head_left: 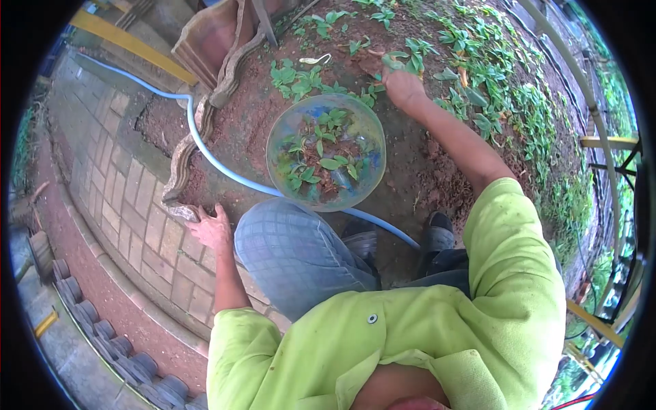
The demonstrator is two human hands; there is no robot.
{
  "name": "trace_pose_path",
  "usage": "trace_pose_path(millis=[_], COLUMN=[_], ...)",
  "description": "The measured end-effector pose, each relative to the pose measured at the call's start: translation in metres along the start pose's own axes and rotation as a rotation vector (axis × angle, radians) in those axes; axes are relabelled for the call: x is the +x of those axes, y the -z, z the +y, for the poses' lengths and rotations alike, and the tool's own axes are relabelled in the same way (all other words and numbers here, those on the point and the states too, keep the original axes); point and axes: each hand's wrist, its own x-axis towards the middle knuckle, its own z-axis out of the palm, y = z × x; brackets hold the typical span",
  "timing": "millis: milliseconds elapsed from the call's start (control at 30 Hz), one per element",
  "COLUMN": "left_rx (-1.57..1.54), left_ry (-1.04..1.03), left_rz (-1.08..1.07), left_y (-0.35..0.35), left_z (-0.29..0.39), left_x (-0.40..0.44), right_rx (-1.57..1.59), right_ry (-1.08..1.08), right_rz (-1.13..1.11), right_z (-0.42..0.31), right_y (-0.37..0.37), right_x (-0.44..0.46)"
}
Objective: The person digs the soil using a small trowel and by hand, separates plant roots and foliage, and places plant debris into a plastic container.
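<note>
My left hand (212,229) is on the left, with its fingers spread and resting at the end of the wavy edging (179,164) beside the paving. Out over the soil bed, my right hand (403,87) is closed around a green leafy plant (394,63); the leaves partly cover its fingertips. Between my hands stands a round translucent basin (275,184), holding uprooted small plants (333,164) and some soil. Low green plants (294,78) grow just beyond its rim.
A blue hose (225,172) runs across the ground and passes beneath the basin. Brick paving (140,205) lies at left, and leafy plants (478,75) spread over the slope at right. A clay roof tile (208,44) leans at the top. My shoes (437,232) are below the basin.
</note>
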Motion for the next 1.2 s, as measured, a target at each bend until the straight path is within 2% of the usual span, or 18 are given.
trace_pose_path(millis=[200,300,367,467,533,600,633,700,733,800,833,900,967,1000,1067,1100,1167,1200], left_rx=[0.016,0.08,0.078,0.081,0.089,0.086,0.096,0.1,0.098,0.078,0.078,0.057,0.047,0.034,0.02,0.002,0.005,0.003], left_ry=[-0.083,-0.028,-0.012,0.0,0.014,0.017,0.014,0.01,0.01,0.025,0.024,0.023,0.013,-0.003,0.014,0.024,0.025,0.025], left_rz=[-0.029,-0.042,-0.054,-0.055,-0.083,-0.098,-0.101,-0.101,-0.101,-0.087,-0.094,-0.114,-0.108,-0.095,-0.103,-0.111,-0.113,-0.112], left_y=[0.003,0.0,0.003,0.001,0.003,0.003,0.002,0.0,0.001,0.002,0.003,0.005,0.005,0.005,0.009,0.01,0.009,0.008], left_z=[-0.008,0.001,0.002,0.002,0.001,0.004,0.002,-0.001,0.0,0.002,0.004,0.004,0.003,0.002,0.005,0.006,0.006,0.006], left_x=[-0.014,-0.005,-0.009,-0.007,-0.009,-0.002,-0.002,-0.004,-0.005,-0.005,-0.003,-0.005,-0.005,-0.006,-0.006,-0.006,-0.005,-0.005], right_rx=[0.117,0.165,0.337,0.406,0.369,0.194,0.188,0.106,0.105,0.479,0.475,0.589,0.783,0.784,0.799,0.801,0.542,0.543], right_ry=[0.005,-0.013,-0.182,-0.243,-0.166,0.003,0.003,0.106,0.106,-0.056,-0.057,-0.195,-0.216,-0.211,-0.255,-0.253,-0.134,-0.136], right_rz=[0.005,-0.016,0.041,0.062,0.063,0.093,0.088,0.25,0.252,0.233,0.228,0.212,0.175,0.168,-0.013,-0.015,0.065,0.062], right_z=[-0.009,-0.016,-0.023,-0.015,-0.003,0.007,0.011,0.015,0.014,0.013,0.016,0.021,0.022,0.019,0.01,0.001,-0.016,-0.018], right_y=[-0.017,-0.035,-0.066,-0.074,-0.077,-0.072,-0.067,-0.055,-0.046,-0.031,-0.03,-0.03,-0.02,-0.02,-0.02,-0.023,-0.033,-0.042], right_x=[0.018,0.038,0.045,0.032,0.025,0.019,0.012,0.001,0.0,0.0,0.009,0.041,0.082,0.101,0.132,0.139,0.146,0.151])
